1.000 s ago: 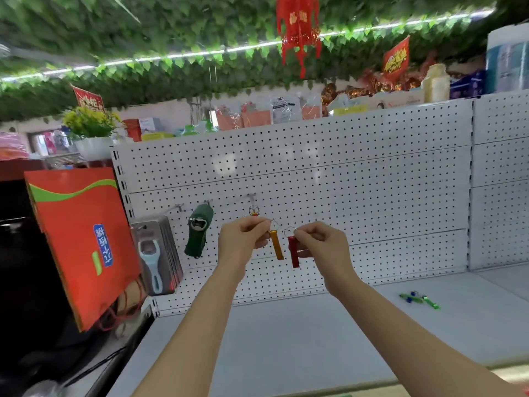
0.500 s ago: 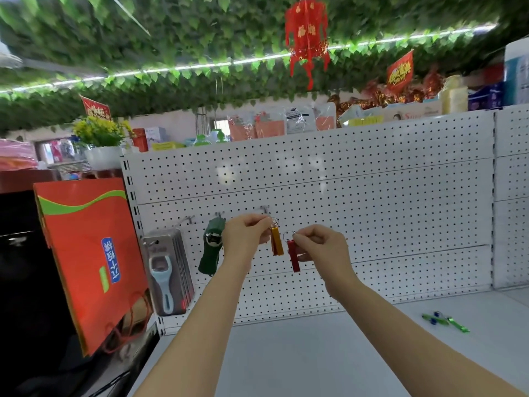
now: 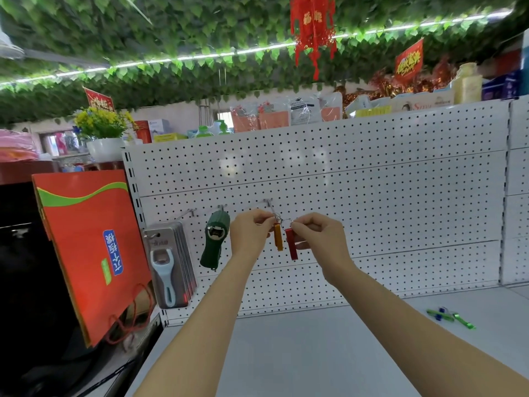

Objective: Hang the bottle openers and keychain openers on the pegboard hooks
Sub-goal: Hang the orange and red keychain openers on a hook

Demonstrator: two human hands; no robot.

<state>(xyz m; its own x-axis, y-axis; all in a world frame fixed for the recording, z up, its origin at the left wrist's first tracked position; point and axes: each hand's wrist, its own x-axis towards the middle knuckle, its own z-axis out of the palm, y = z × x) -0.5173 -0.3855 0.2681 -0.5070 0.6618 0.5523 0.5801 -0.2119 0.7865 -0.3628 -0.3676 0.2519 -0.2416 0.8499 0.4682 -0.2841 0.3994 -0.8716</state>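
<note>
Colours around the two pinched openers

The left hand (image 3: 251, 232) pinches an orange keychain opener (image 3: 278, 240); the right hand (image 3: 316, 233) pinches a red keychain opener (image 3: 292, 247). Behind them, a white pegboard (image 3: 372, 181) dotted with dark holes. Left of the grip hang a dark green opener (image 3: 215, 243) and grey-carded pale blue openers (image 3: 167, 270).

White perforated pegboard (image 3: 372, 196) upright behind grey shelf surface (image 3: 315, 353). Carded light-blue openers (image 3: 167, 270) hang leftmost, dark green opener (image 3: 214, 242) to right, then orange keychain opener (image 3: 278, 237) and red keychain opener (image 3: 292, 244) side by side. Green and blue keychain openers (image 3: 449, 316) lie on shelf, far right.
</note>
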